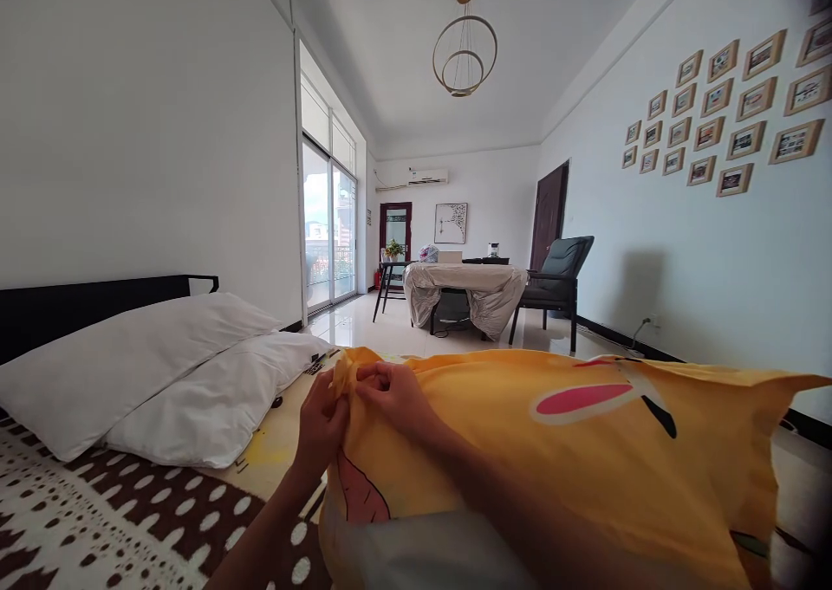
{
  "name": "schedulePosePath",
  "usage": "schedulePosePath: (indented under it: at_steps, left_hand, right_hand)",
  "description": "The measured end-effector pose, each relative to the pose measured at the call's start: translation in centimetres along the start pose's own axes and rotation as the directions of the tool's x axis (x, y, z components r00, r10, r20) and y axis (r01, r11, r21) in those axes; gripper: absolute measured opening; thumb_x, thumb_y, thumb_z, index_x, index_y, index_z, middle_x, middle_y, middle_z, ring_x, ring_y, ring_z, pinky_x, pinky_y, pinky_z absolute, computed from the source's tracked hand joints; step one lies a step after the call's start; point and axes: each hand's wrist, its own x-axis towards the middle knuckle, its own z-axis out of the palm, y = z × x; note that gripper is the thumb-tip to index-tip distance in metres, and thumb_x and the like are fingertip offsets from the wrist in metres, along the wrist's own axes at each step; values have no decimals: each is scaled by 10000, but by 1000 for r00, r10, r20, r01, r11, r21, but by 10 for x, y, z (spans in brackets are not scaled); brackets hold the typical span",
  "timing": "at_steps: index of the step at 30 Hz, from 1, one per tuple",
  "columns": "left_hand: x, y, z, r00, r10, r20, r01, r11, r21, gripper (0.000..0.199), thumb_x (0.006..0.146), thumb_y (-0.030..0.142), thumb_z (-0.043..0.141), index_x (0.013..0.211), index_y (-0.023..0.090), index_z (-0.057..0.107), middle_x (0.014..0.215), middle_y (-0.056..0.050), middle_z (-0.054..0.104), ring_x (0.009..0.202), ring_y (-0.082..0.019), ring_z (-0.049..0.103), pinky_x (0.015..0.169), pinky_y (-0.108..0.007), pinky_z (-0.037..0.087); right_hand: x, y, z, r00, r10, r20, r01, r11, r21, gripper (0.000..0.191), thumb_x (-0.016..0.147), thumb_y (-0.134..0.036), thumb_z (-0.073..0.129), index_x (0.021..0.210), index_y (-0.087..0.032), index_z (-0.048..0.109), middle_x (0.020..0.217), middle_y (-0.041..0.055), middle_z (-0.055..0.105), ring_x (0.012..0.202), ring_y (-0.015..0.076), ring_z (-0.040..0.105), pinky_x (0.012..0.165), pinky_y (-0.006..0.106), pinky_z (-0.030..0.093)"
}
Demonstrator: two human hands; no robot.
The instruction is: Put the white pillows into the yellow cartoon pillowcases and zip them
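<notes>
A yellow pillowcase with pink and dark cartoon print stretches across the bed in front of me, looking filled out. At its left end, my left hand has its fingers closed on a bunched bit of the cloth edge. Just beside it, my right hand pinches the same end of the pillowcase, thumb and fingertips together. My right forearm lies over the yellow cloth. A pale grey-white patch shows at the lower middle, below the print; I cannot tell whether it is lining or another cloth.
Two white pillows, a rear one and a front one, lie left by the black headboard. A brown blanket with white spots covers the bed's near left. Beyond stand a plastic-covered table and a dark armchair.
</notes>
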Motion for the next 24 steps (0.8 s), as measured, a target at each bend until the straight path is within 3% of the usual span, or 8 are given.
schedulePosePath:
  at_steps: [4, 7, 12, 18, 24]
  left_hand:
    - [1, 11, -1, 990, -142, 8, 142, 981, -132, 256, 759, 342, 554, 952, 175, 564, 781, 3, 620, 699, -157, 569, 616, -239, 465]
    - [2, 16, -2, 985, -167, 38, 171, 965, -197, 241, 747, 376, 580, 867, 167, 561, 761, 6, 607, 697, -153, 559, 605, -230, 458]
    - [2, 18, -9, 987, -126, 101, 145, 968, -204, 256, 742, 396, 605, 820, 156, 561, 749, -1, 585, 715, -158, 546, 610, -232, 455]
    - [10, 21, -15, 980, -134, 145, 171, 944, -282, 326, 733, 402, 637, 916, 140, 577, 787, -18, 596, 737, -172, 558, 653, -255, 468]
    - [31, 17, -27, 979, -198, 45, 200, 914, -354, 356, 759, 450, 616, 922, 133, 616, 797, -24, 621, 742, -168, 559, 650, -249, 458]
  right_hand:
    - [-5, -5, -7, 998, -69, 9, 70, 994, -89, 238, 717, -182, 567, 927, -181, 677, 535, -71, 426, 519, 75, 388, 515, 199, 321]
    - [-5, -4, -10, 995, -98, -8, 94, 977, -191, 250, 756, -199, 542, 956, -203, 691, 553, -57, 478, 531, 82, 422, 539, 207, 338]
    - [-4, 1, -5, 987, -154, -43, 133, 942, -306, 108, 746, -185, 546, 809, -182, 634, 599, -42, 553, 562, 92, 485, 573, 215, 362]
    - [-12, -1, 1, 973, -216, -83, 175, 922, -344, 38, 723, -196, 536, 685, -191, 534, 566, -56, 494, 532, 85, 434, 527, 209, 322]
    - [-15, -6, 2, 968, -248, -39, 217, 905, -366, 72, 682, -142, 499, 648, -197, 467, 579, -57, 466, 546, 85, 412, 527, 209, 309]
